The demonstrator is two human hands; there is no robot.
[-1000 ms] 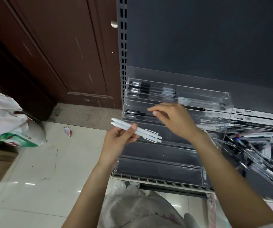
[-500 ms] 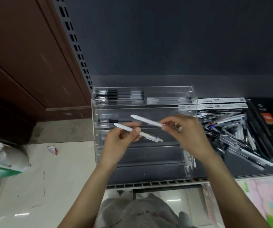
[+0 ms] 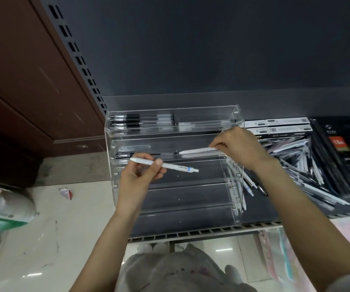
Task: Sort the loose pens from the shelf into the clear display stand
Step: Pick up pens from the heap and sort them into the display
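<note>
A: Nearest us, the left hand (image 3: 141, 175) pinches a white pen (image 3: 164, 164), lying left to right, in front of the stand (image 3: 236, 165).

B: And the right hand (image 3: 238, 148)?

A: Farther in, at the stand's second tier, fingertips gripping a second pen (image 3: 195, 151), tip pointing left, long axis along the tray.

B: So it's nearest the slot.

A: I'd say it only needs lowering flat. The loose pile (image 3: 292, 165) waits on the shelf (image 3: 212, 229), far right.

Right hand (image 3: 238, 148) pinches white pen (image 3: 197, 150) over clear stand (image 3: 236, 165) 2nd tier; left hand (image 3: 140, 175) holds another pen (image 3: 176, 166) nearer. Loose pens (image 3: 292, 165) piled right.
</note>
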